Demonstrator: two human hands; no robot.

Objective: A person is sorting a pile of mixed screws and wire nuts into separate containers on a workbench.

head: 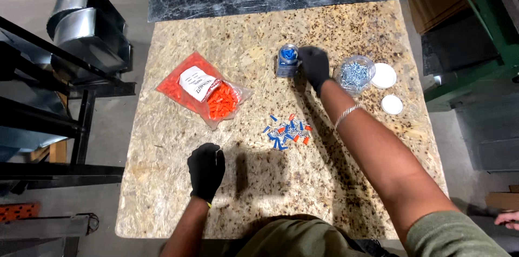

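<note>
While the left hand [206,170] rests fisted, the right hand [314,65] touches the blue-filled jar [286,61]

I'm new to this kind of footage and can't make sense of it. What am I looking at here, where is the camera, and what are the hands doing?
There is one picture, from a camera on a person's head, looking down at their own gloved hands over a chipboard table. The right hand reaches out to a small clear jar of blue pieces. The left hand rests closed on the board; whether it holds anything is hidden. Also there: a bag of orange connectors, a loose pile of blue and orange pieces, a clear tub of screws and two white lids.
</note>
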